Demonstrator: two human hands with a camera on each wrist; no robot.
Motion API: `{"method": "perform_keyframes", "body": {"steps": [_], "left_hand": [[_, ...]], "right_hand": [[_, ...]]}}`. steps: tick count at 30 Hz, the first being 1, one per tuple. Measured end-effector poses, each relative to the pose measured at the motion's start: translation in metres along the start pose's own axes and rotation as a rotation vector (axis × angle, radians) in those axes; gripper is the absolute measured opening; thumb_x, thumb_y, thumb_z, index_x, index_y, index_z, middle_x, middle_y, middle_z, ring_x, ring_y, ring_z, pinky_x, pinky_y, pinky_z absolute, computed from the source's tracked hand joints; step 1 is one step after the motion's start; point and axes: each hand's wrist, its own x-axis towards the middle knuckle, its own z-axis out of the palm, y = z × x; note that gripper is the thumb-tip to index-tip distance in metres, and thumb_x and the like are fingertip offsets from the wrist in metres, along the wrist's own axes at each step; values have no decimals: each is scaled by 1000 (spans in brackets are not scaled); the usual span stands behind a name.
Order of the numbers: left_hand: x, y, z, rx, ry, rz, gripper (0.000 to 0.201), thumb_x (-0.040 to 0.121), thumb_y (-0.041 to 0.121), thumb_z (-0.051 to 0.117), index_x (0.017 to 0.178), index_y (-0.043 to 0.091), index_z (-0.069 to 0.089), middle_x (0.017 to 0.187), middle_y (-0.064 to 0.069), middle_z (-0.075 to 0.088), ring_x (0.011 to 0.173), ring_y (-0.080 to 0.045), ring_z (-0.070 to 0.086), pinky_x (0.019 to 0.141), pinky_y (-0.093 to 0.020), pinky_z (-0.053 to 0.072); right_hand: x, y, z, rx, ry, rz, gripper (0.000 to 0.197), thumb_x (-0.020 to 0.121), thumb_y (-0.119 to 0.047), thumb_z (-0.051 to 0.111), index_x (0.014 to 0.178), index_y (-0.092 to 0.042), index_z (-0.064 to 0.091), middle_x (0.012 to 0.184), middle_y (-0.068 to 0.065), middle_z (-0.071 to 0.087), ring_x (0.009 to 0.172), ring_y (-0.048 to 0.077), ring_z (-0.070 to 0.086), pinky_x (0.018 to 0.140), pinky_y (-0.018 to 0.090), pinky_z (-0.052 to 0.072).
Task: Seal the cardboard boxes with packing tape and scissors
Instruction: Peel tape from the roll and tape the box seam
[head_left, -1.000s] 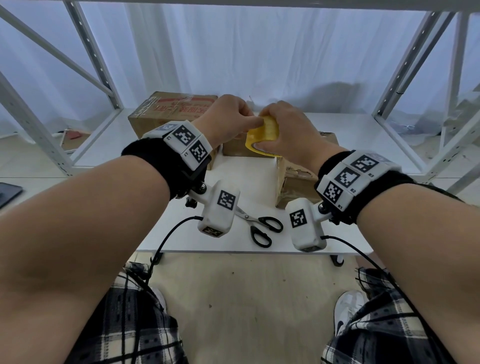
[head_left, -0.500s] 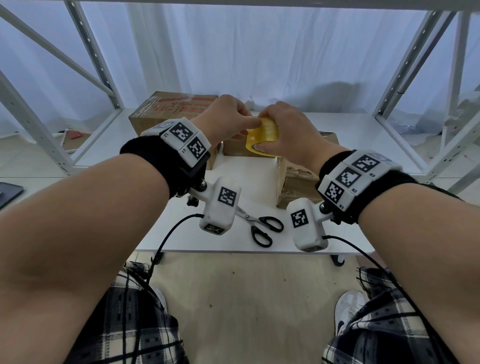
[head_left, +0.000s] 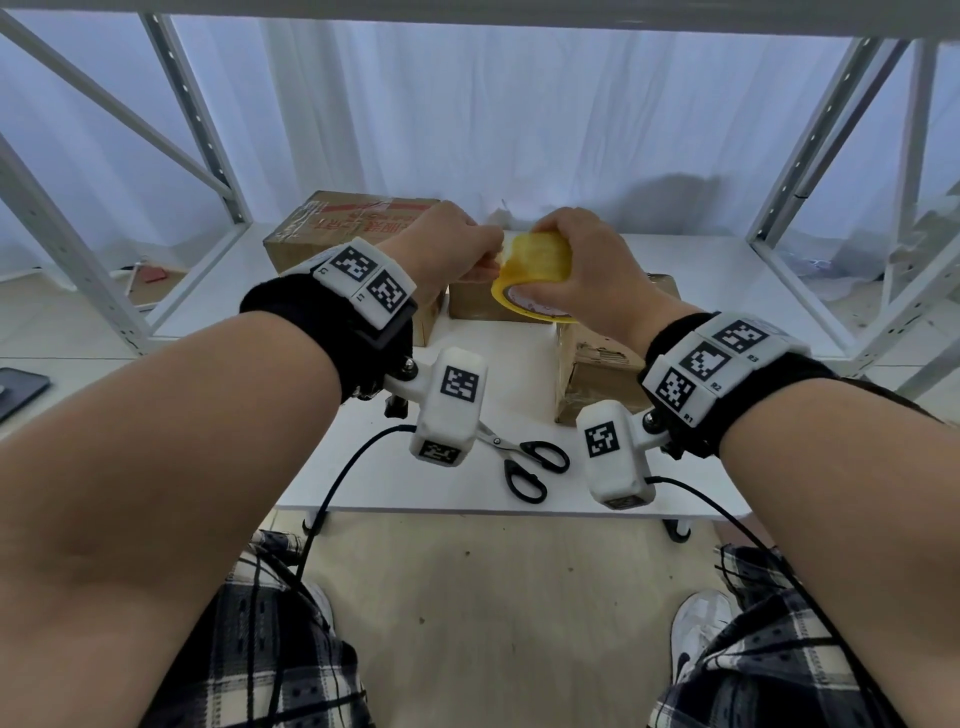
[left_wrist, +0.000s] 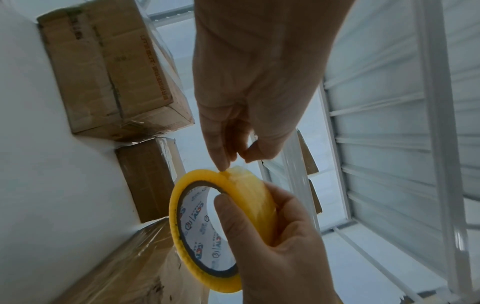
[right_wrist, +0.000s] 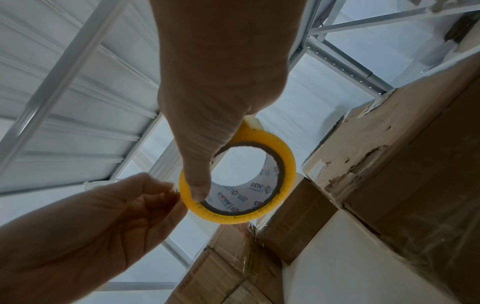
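Your right hand (head_left: 587, 275) grips the tape roll (head_left: 535, 270); your left hand (head_left: 447, 249) pinches its loose end at nine o'clock.

Tape roll (head_left: 535, 270) yellow, translucent; inner core (left_wrist: 197, 232) white with blue and red print, dark brown ring at its edge. Cardboard boxes (head_left: 332, 228) brown, far-left one with red lettering on top. Scissors (head_left: 530, 462) black handles, silver blades. Counter (head_left: 519, 374) white. Shelving frame (head_left: 197, 119) white-grey. Wrist bands (head_left: 322, 317) black, carrying white blocks with black-and-white square markers. Trousers (head_left: 270, 665) black-and-white plaid. Shoe (head_left: 696, 629) white. Floor (head_left: 493, 597) beige.
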Motion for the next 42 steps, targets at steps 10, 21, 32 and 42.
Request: {"method": "perform_keyframes", "body": {"steps": [10,21,32,42], "left_hand": [[1,4,3,-387,101,-110,24,94,5,37,71,5,45,80,-13,55,71,-19,59,67,-26,57],[-1,0,-7,-531,133,-149,29,97,4,31,122,-7,41,95,-28,65,74,-29,70,62,-27,60],[5,-28,-27,-174,164,-157,40,100,10,39,132,-14,39,78,-15,65,59,-19,65,49,-22,54],[-6,6,-19,-527,178,-27,19,88,3,43,79,-2,59,79,-7,68,50,-10,56,51,-21,47]], "right_hand": [[1,5,0,171,58,156,49,76,-29,77,109,-12,44,91,-5,49,82,12,50,62,18,41],[3,15,-8,105,164,211,50,76,-23,78,103,-13,36,96,-1,45,85,14,46,57,14,34],[-2,21,-7,-26,151,124,51,75,-18,78,103,-15,36,93,2,49,84,23,52,65,27,36],[0,23,-4,-71,-22,243,53,78,-23,74,122,-11,45,110,4,45,104,20,41,77,27,28]]}}
